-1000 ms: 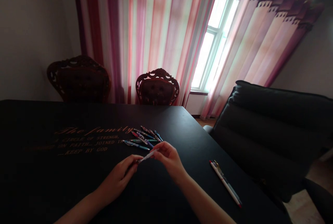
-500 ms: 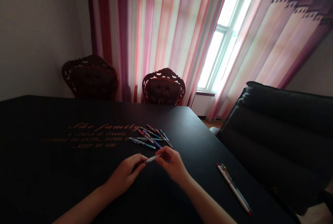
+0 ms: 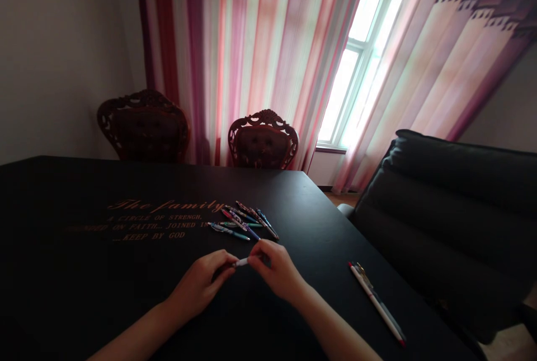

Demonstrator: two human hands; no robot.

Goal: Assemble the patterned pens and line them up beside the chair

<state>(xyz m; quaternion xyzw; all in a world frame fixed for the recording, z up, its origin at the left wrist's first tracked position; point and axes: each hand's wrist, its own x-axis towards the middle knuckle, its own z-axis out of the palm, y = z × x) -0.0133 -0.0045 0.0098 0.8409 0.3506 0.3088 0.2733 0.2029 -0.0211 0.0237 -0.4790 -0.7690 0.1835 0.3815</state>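
Between my two hands is a slim white pen (image 3: 242, 262), mostly hidden by the fingers so that only a short stretch of its barrel shows. My left hand (image 3: 208, 278) pinches its left end between thumb and fingertips. At the other end, my right hand (image 3: 274, 268) grips it with thumb and fingers. Just beyond the hands lies a loose pile of several patterned pens (image 3: 243, 222) in blue, teal, pink and dark colours. The black table (image 3: 104, 282) is under all of this.
Two pens lie side by side near the table's right edge: a white pen with red ends (image 3: 376, 303) and a greyish one (image 3: 380, 294). A black armchair (image 3: 457, 226) stands at the right. Two carved chairs (image 3: 263, 145) are behind the far edge, before striped curtains (image 3: 260, 42).
My right hand has moved slightly left and down, closer to my left hand. Less of the white pen shows between them. The pile of pens has not moved.
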